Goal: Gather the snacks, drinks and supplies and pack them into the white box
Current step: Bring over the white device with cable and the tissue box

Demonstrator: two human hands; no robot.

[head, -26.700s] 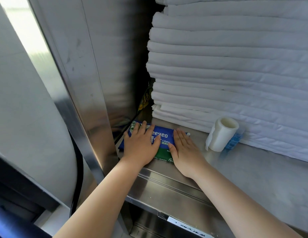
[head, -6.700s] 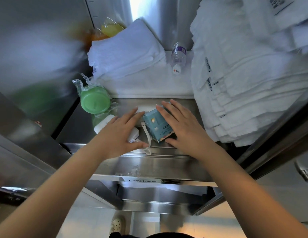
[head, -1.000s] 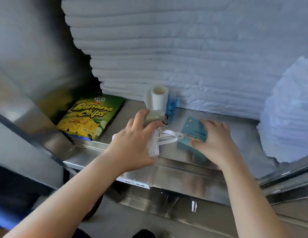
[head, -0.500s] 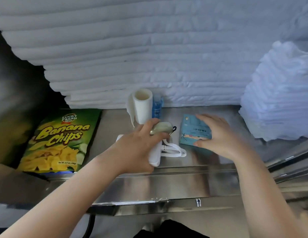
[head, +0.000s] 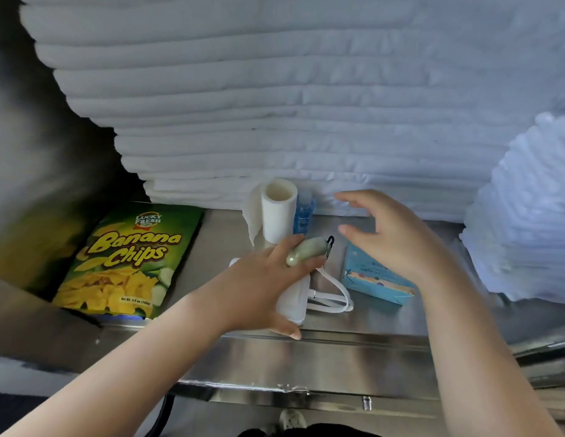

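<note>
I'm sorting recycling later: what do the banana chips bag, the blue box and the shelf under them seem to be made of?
Banana chips bag: likely printed plastic film, going by its soft sheen and flat pouch shape. Blue box: probably matte printed cardboard, with crisp folded edges. Shelf: looks like brushed stainless steel, with streaky grey reflections.

Left hand (head: 262,288) grips white device (head: 294,299); right hand (head: 391,238) spread.
</note>
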